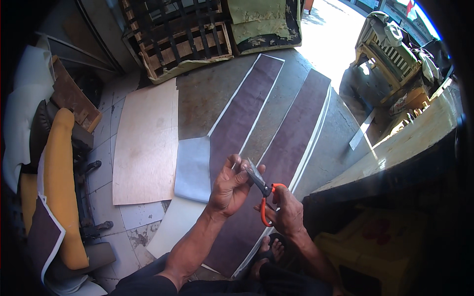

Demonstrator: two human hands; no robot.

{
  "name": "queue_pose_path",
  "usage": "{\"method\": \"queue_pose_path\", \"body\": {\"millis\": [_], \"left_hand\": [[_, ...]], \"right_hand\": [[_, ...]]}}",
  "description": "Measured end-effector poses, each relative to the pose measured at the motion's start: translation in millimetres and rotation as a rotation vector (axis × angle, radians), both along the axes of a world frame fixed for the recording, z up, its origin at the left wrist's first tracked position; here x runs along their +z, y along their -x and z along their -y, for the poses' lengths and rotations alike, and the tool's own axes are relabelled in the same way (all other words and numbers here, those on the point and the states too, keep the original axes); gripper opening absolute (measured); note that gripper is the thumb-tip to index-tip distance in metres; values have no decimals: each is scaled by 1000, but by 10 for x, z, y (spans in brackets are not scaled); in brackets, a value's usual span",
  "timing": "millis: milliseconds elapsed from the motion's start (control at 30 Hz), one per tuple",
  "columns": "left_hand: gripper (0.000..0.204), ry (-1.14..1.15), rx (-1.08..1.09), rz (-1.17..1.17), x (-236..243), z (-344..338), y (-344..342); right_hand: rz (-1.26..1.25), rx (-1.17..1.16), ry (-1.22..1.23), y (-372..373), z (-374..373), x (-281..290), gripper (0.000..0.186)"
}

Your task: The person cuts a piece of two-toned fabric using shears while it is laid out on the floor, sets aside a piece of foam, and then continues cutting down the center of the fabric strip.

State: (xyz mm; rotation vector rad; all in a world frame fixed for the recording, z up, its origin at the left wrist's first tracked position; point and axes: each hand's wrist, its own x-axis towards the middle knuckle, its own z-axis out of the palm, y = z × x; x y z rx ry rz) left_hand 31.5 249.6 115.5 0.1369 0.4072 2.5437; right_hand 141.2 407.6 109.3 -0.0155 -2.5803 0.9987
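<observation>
My right hand (287, 212) has its fingers in the orange handles of a pair of scissors (256, 178), whose blades point up and left. At the blade tips is my left hand (231, 188), its thumb and fingers pinched together. Whatever the left fingers hold, if anything, is too small to make out. Below both hands, two long dark purple strips of upholstery material with white edges lie on the floor: a left strip (251, 101) and a right strip (295, 130). Beside the left strip lies a pale blue-grey piece (192, 165), with a white sheet (175, 227) nearer me.
A thin plywood sheet (145, 143) lies left of the strips. Furniture frames with black webbing (190, 29) stand at the far side. A yellow cushion (59, 182) is at left, a worktop (385, 158) at right. My sandalled foot (269, 249) is beside the right strip.
</observation>
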Motion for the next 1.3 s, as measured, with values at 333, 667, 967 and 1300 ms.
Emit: {"method": "queue_pose_path", "body": {"millis": [333, 667, 967, 1300], "left_hand": [[26, 99, 26, -76, -45, -21, 11], [24, 128, 51, -19, -114, -83, -87], [24, 183, 111, -59, -170, -130, -170], [30, 283, 168, 23, -168, -109, -189]], "right_hand": [[229, 31, 200, -46, 3, 8, 64], [88, -44, 23, -79, 81, -86, 67], [100, -55, -7, -142, 41, -173, 64], [52, -33, -130, -114, -134, -138, 62]]}}
